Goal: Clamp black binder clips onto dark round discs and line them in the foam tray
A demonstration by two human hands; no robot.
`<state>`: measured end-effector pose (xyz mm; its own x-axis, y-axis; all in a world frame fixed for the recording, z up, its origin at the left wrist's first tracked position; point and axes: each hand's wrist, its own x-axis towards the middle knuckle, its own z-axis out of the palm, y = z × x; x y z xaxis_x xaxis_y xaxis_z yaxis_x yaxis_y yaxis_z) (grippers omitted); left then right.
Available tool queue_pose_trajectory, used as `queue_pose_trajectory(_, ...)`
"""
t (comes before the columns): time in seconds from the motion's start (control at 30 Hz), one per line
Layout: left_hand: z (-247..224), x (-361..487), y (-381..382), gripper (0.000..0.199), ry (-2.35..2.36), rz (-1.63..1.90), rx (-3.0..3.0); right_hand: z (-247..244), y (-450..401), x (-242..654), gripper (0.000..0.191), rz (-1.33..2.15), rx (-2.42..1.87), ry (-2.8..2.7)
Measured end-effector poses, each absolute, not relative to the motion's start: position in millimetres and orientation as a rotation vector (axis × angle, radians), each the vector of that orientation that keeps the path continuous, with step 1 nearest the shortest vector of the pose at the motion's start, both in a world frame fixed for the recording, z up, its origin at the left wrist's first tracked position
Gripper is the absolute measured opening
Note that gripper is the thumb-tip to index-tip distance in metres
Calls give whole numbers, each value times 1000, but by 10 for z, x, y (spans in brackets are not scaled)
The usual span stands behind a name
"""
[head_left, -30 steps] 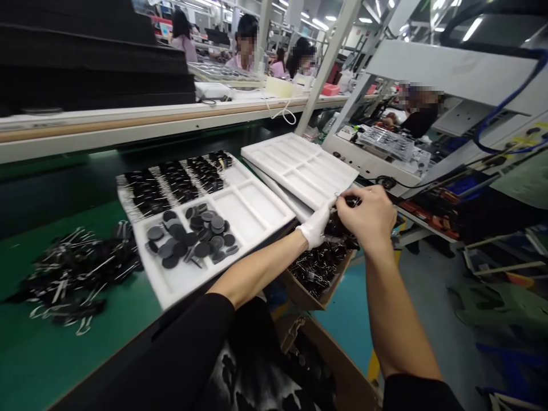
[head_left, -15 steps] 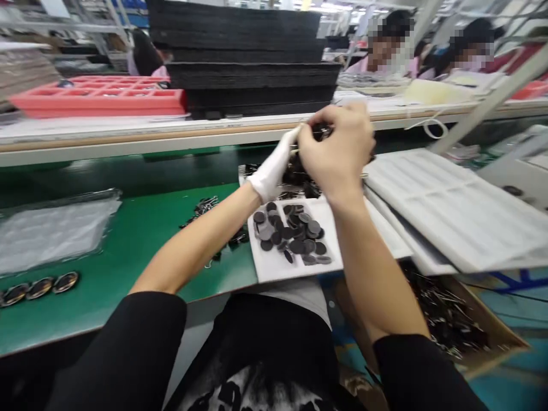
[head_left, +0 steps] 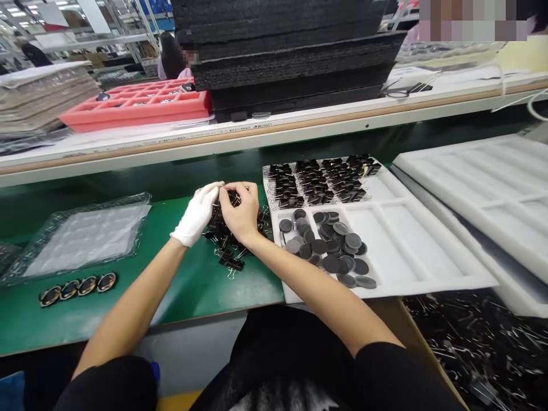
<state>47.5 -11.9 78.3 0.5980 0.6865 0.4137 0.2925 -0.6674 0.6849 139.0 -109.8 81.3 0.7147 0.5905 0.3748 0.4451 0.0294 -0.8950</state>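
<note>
My left hand (head_left: 194, 217), in a white glove, meets my bare right hand (head_left: 240, 216) over a loose pile of black binder clips (head_left: 229, 257) on the green bench. The fingertips of both hands are pinched together, and what lies between them is hidden. Right of the pile is a white foam tray (head_left: 396, 274). Rows of binder clips (head_left: 314, 182) with wire handles stand in its far part. In the near part lie loose dark grey discs (head_left: 331, 245).
Several round, dark-faced pieces (head_left: 79, 288) lie in a row at left, before a clear plastic tray (head_left: 89, 237). More foam trays (head_left: 483, 182) lean at right, above a box of clips (head_left: 483, 342). A shelf behind carries a red compartment tray (head_left: 141, 108) and black foam stacks (head_left: 295, 63).
Both hands have moved left, from above the far part of the foam tray to the loose clip pile, uncovering the clip rows. The view has shifted too.
</note>
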Motion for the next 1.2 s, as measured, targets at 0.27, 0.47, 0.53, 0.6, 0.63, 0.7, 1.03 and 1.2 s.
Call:
queue_pose_trajectory(0.27, 229, 386, -250, 32, 706, 1297, 2314, 507, -1292, 1571, 15, 66, -1735, -1237)
queue_pose_trajectory(0.47, 89, 175, -198, 41, 463, 1295, 2638, 446, -1467, 1681, 35, -106, -1809, -1707)
queue_pose_trajectory(0.53, 105, 121, -174, 53, 352, 1275, 2728, 457, -1543, 1743, 47, -117, -1773, -1847)
queue_pose_trajectory(0.6, 136, 58, -167, 66, 319, 1196, 2790, 469, -1616, 1818, 59, -107, -1740, -1947)
queue_pose_trajectory(0.63, 154, 18, -169, 72, 319, 1137, 2813, 471, -1647, 1856, 64, -104, -1737, -1981)
queue_pose_trajectory(0.7, 182, -80, -178, 80, 311, 1012, 2854, 464, -1692, 1931, 75, -87, -1759, -2023)
queue_pose_trajectory(1.03, -52, -498, -303, 80, 555, 768, 2882, 510, -2203, 2122, 84, -29, -1895, -2099)
queue_pose_trajectory(1.2, 239, -401, -5, 65, 838, 506, 2634, 500, -2773, 2027, 64, -109, -1838, -2156)
